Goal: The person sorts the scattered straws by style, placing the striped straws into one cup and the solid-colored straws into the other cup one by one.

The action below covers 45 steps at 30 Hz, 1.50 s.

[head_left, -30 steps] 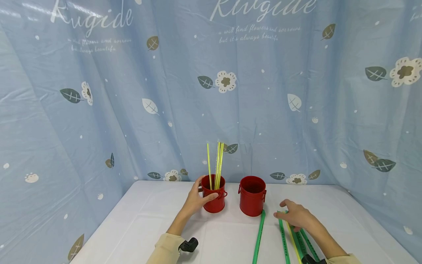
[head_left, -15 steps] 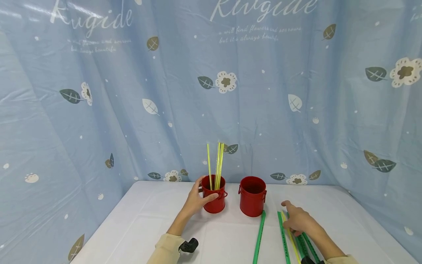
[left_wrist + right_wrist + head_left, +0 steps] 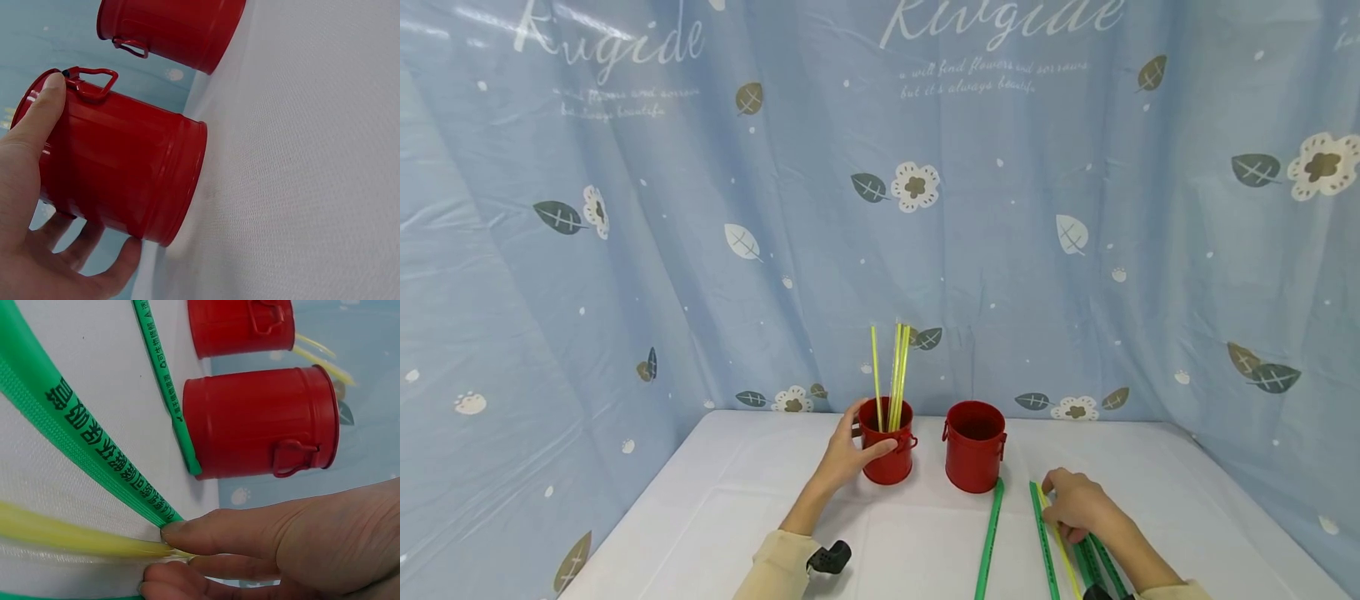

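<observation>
"How are the hands posed?"

"The left hand (image 3: pixel 842 454) grips the left red bucket (image 3: pixel 887 462), thumb by the rim at the front, fingers round behind. The right hand (image 3: pixel 1081 504) bends down from the wrist, thumb and fingers pinching the far end of a yellow straw (image 3: pixel 75 539) on the worktop (image 3: pixel 730 500)."

"Anything crowding it?"

"A green straw (image 3: pixel 112 450) beside it; its end meets the thumb tip. More green straws (image 3: pixel 1087 562) run under the wrist."

"And edges?"

"The far edge runs just behind both buckets, along the curtain (image 3: pixel 820 275). The right edge slants well apart from the right hand."

"Room to move?"

"White cloth stretches between the left forearm and the lone green straw (image 3: pixel 990 537), which ends by the right red bucket (image 3: pixel 973 458)."
</observation>
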{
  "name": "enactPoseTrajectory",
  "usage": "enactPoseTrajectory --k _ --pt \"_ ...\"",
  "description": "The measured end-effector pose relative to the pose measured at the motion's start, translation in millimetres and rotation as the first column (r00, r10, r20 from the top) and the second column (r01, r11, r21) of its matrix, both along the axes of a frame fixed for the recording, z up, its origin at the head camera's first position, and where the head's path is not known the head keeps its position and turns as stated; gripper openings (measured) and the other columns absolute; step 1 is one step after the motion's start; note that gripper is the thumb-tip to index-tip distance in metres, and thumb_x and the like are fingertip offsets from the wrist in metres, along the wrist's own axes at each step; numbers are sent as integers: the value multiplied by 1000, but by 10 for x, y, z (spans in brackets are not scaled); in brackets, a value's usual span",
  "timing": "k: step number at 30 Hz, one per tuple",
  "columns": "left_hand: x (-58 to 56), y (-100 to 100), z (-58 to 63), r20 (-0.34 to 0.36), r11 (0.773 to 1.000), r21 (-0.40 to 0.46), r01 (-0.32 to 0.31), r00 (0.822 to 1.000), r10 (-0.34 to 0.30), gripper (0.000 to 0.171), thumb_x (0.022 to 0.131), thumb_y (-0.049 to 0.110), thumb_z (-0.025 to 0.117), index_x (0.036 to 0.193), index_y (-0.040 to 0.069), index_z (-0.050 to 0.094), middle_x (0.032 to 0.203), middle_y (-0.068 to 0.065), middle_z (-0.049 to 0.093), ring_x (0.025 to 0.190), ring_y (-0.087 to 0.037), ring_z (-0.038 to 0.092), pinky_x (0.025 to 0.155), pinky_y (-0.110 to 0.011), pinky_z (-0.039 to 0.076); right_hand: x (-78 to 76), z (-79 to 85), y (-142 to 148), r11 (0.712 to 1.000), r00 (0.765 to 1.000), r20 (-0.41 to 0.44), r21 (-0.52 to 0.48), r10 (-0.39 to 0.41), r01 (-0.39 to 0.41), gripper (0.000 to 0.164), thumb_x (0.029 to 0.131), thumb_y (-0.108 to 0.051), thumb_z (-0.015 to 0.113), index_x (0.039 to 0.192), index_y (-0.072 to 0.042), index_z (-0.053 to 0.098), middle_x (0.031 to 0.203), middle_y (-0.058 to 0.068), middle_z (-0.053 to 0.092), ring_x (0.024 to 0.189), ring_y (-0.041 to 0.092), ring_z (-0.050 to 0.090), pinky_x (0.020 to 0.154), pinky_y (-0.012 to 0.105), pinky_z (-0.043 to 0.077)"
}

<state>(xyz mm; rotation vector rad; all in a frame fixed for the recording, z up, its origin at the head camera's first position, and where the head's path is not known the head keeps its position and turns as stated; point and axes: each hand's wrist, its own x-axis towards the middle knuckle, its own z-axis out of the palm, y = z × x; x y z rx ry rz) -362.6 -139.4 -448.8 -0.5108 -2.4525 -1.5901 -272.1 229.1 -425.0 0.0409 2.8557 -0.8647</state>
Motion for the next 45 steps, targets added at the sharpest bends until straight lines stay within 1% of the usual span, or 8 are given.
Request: enactPoseTrajectory --k 2,6,9,12,21,30,40,45 --pt "83 19 72 2 1000 6 3 1000 -3 87 83 35 77 152 13 29 146 -15 45 125 -37 50 96 -55 51 7 0 -5 1000 1000 8 -2 -2 2 40 80 -4 71 116 10 58 63 9 61 50 16 62 47 27 54" --pt "113 41 83 -3 1000 19 1 1000 -1 85 84 27 77 152 11 29 145 -17 45 125 -40 49 96 -58 50 2 -9 -10 1000 1000 27 1 -5 5 40 80 -4 70 116 9 57 65 9 61 51 16 62 47 27 54" --pt "24 30 -3 -2 1000 19 -5 1000 5 86 83 29 77 153 16 28 146 -14 45 126 -38 49 96 -57 51 -8 -13 -14 1000 1000 28 7 -2 1 40 80 -3 69 116 9 57 66 9 61 51 16 62 47 26 54" --pt "-7 16 -21 -1 1000 17 -2 1000 2 88 82 34 78 153 18 28 146 -12 45 127 -36 50 96 -55 52 -10 -5 -21 1000 1000 26 13 4 -5 39 80 -3 68 116 9 57 66 9 61 50 15 62 47 26 54" --pt "-16 4 -14 0 1000 12 1 1000 -1 89 82 38 78 152 18 29 145 -12 46 126 -35 50 95 -53 52 -41 -5 -44 999 999 41 46 -5 3 38 81 -4 67 115 8 57 67 8 61 50 14 62 47 25 54" --pt "-13 16 -32 -7 999 48 7 1000 -7 88 83 30 78 153 17 27 146 -14 44 127 -38 49 95 -58 51 -52 -59 -34 999 999 33 35 4 -5 38 83 -6 68 115 8 56 66 10 60 50 15 62 47 27 54" --pt "-18 6 -38 -2 1000 23 9 1000 -9 89 82 39 78 153 19 28 146 -12 44 127 -36 49 94 -52 53 -56 -71 -29 999 1000 23 33 8 -9 39 84 -9 68 115 9 56 68 10 58 49 16 61 45 27 53" --pt "-7 7 -30 -4 999 30 11 1000 -11 88 82 36 78 153 19 28 146 -12 44 127 -36 49 94 -53 53 -63 -78 -31 999 1000 31 52 1 -3 38 84 -11 69 114 8 57 70 11 57 49 16 60 45 26 53"
